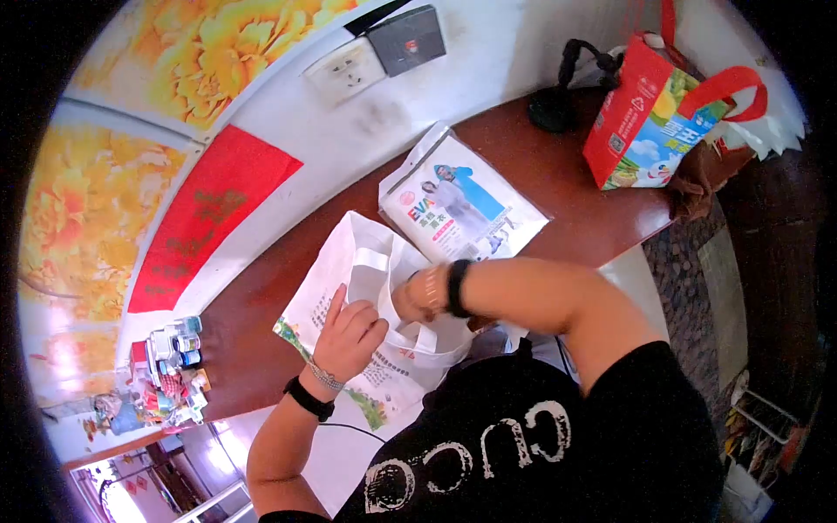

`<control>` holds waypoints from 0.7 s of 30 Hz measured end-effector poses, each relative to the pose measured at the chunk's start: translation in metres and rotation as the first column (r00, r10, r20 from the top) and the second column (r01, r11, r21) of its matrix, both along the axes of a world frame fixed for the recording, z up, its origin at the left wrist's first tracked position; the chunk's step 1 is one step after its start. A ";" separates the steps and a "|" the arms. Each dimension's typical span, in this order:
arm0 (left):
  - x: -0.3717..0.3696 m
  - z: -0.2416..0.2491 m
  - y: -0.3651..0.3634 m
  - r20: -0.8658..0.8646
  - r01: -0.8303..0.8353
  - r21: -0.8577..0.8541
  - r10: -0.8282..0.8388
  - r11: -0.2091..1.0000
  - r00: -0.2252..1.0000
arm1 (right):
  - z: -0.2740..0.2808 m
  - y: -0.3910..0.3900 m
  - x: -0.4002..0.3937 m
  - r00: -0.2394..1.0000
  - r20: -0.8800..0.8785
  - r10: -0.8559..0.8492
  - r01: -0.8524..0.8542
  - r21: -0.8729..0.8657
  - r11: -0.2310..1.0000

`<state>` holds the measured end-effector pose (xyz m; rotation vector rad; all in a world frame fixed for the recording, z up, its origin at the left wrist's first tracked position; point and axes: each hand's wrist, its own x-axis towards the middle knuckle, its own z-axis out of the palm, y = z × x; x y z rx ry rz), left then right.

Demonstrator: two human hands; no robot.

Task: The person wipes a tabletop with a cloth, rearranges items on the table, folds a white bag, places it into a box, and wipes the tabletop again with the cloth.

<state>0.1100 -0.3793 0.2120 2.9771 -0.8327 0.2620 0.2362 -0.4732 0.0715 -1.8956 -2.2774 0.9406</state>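
A white cloth bag (301, 309) with printed text and green pictures lies on the brown table, its mouth open. My left hand (349, 336) rests at the near side of its opening, index finger stretched out and the other fingers curled. Reaching into the mouth is my right hand (420, 296), its fingers hidden inside the bag and slightly blurred. What it holds, if anything, cannot be seen. Just beyond the bag, a flat white package (462, 202) with a picture of people in raincoats lies touching or close to it.
On the brown table (248, 349) a red shopping bag (649, 122) stands at the back right, beside a black stand (554, 109). Small bottles and boxes (174, 357) crowd the left end. A socket (349, 74) and red paper (214, 218) are on the wall.
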 end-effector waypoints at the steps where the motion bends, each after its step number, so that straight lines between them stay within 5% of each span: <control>1: 0.001 0.000 0.003 -0.001 0.013 -0.006 -0.013 1.000 1.000 | 0.021 -0.012 0.012 0.988 -0.128 -0.087 0.078 -0.075 0.994; 2: 0.002 0.000 0.005 0.002 0.026 -0.012 -0.026 1.000 1.000 | 0.043 -0.025 0.025 0.952 -0.246 -0.184 0.149 -0.154 0.977; 3: 0.002 -0.001 0.007 0.009 0.012 -0.016 -0.012 1.000 1.000 | 0.052 -0.045 0.041 0.945 -0.267 -0.190 0.211 0.054 0.976; 4: 0.003 -0.003 0.005 0.018 0.023 -0.023 -0.022 0.999 1.000 | 0.063 -0.066 0.055 0.824 -0.446 -0.349 0.389 -0.002 0.921; 6: 0.004 -0.005 0.007 0.020 0.034 -0.034 -0.034 0.999 0.999 | 0.113 -0.085 0.062 0.532 -0.639 -0.555 0.466 -0.326 0.822; 7: 0.004 -0.006 0.008 0.017 0.050 -0.042 -0.050 0.998 0.999 | 0.110 -0.079 0.057 0.529 -0.641 -0.556 0.467 -0.326 0.822; 9: 0.007 -0.006 0.008 0.007 0.082 -0.049 -0.082 0.995 0.997 | 0.094 -0.049 0.042 0.271 -0.896 -0.352 0.183 -0.311 0.933; 11: 0.007 -0.006 0.007 -0.051 0.092 -0.036 -0.094 0.995 0.994 | 0.067 0.003 0.035 0.608 -0.765 -0.213 0.304 -0.024 0.952; 13: 0.009 -0.010 0.006 -0.061 0.079 -0.067 -0.083 0.995 0.995 | -0.008 0.069 0.024 0.876 -0.462 -0.142 0.367 0.444 0.817; 14: 0.011 -0.011 0.006 -0.058 0.059 -0.097 -0.065 0.993 0.996 | 0.005 0.068 0.025 0.874 -0.464 -0.142 0.369 0.445 0.816; 16: 0.016 -0.010 0.009 -0.073 0.047 -0.076 -0.052 0.996 0.996 | 0.047 0.060 0.027 0.992 -0.068 -0.102 0.108 0.097 0.989; 17: 0.017 -0.011 0.011 -0.084 0.029 -0.058 -0.034 0.998 0.996 | 0.017 0.065 0.030 0.964 -0.258 -0.065 0.129 0.242 0.962; 19: 0.018 -0.011 0.011 -0.064 0.034 -0.050 -0.037 0.998 0.997 | 0.049 0.006 0.037 0.756 -0.618 -0.216 0.347 0.099 0.933; 21: 0.018 -0.013 0.013 -0.043 0.028 -0.039 -0.030 0.999 0.999 | 0.066 -0.048 0.054 0.647 -0.707 -0.287 0.355 -0.055 0.933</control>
